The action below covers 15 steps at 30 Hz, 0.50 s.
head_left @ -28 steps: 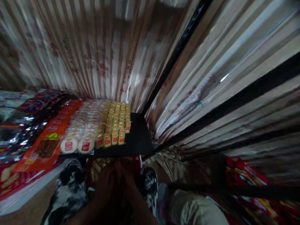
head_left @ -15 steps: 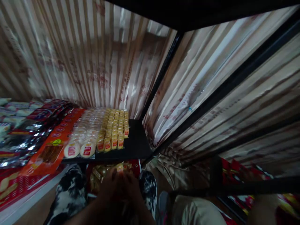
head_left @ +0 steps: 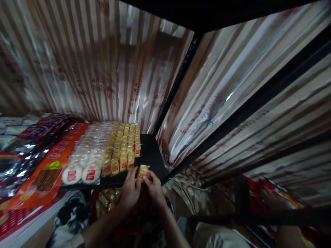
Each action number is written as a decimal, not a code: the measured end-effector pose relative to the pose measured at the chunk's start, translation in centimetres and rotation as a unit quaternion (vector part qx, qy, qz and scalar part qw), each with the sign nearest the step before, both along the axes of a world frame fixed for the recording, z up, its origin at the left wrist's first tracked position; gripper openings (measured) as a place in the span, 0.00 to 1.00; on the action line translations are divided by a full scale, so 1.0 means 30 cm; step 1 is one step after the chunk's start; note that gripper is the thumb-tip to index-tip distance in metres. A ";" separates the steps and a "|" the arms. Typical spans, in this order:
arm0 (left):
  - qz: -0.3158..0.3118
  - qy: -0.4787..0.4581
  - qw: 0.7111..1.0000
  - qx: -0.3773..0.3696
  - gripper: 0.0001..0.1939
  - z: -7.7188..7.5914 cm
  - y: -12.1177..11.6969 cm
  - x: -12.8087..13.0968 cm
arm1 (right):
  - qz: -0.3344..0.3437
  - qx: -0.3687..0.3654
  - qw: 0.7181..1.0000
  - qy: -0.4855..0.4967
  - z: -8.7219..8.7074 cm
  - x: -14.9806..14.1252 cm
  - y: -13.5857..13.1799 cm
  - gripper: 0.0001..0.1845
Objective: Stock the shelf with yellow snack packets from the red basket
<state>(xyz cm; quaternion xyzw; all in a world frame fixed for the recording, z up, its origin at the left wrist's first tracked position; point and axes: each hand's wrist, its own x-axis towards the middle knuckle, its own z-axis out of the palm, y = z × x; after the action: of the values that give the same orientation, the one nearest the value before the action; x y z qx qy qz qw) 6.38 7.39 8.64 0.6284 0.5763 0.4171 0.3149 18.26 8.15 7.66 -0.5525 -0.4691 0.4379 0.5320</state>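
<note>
A small yellow wrapped snack cake point(head_left: 142, 171) is held upright between my two hands, just in front of the shelf's edge. My left hand point(head_left: 131, 187) has its fingers against the cake's left side. Pinching the lower right of the wrapper are the thumb and fingers of my right hand point(head_left: 154, 187). Rows of matching yellow snack cakes point(head_left: 123, 148) stand on the black shelf point(head_left: 151, 151), left of my hands. Below, near my left forearm, more yellow packets point(head_left: 107, 199) lie in a dark red container whose inside is mostly shadowed.
Left of the yellow rows are clear-wrapped round white crackers point(head_left: 90, 172), an orange snack packet point(head_left: 48, 168) and dark shiny packets point(head_left: 28, 151). Black posts point(head_left: 178, 82) frame the striped sheeting behind. At lower right another person's hand point(head_left: 274, 198) touches red packets.
Both my hands have risen from the container below to the shelf's front edge, bringing up one yellow snack cake. The other person's hand has moved up over the red packets.
</note>
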 end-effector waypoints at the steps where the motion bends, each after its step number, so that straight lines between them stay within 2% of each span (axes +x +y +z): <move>1: 0.000 0.003 1.000 0.019 0.23 -0.013 0.002 0.013 | -0.010 0.004 1.000 -0.004 -0.002 0.008 0.030 0.15; 4: -0.015 -0.013 0.998 0.057 0.23 -0.065 0.005 0.056 | -0.035 0.012 0.999 -0.022 -0.015 0.024 0.120 0.15; 6: -0.016 -0.037 0.998 0.056 0.23 -0.098 0.013 0.086 | -0.048 0.008 0.998 -0.039 -0.029 0.025 0.175 0.16; 9: -0.005 -0.068 0.998 -0.001 0.25 -0.130 0.046 0.127 | -0.047 0.007 0.997 -0.064 -0.054 0.015 0.239 0.16; 12: 0.006 -0.096 0.993 -0.064 0.28 -0.140 0.090 0.151 | -0.035 0.009 0.995 -0.093 -0.077 0.005 0.283 0.14; 15: 0.005 -0.127 0.989 -0.075 0.29 -0.143 0.125 0.157 | -0.029 0.016 0.992 -0.123 -0.097 0.002 0.313 0.14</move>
<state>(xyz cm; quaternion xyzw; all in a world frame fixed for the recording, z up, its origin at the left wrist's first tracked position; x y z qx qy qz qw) 11.11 11.13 4.35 0.5418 0.5645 0.4510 0.4294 18.32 17.54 4.76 -0.6071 -0.5220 0.3437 0.4908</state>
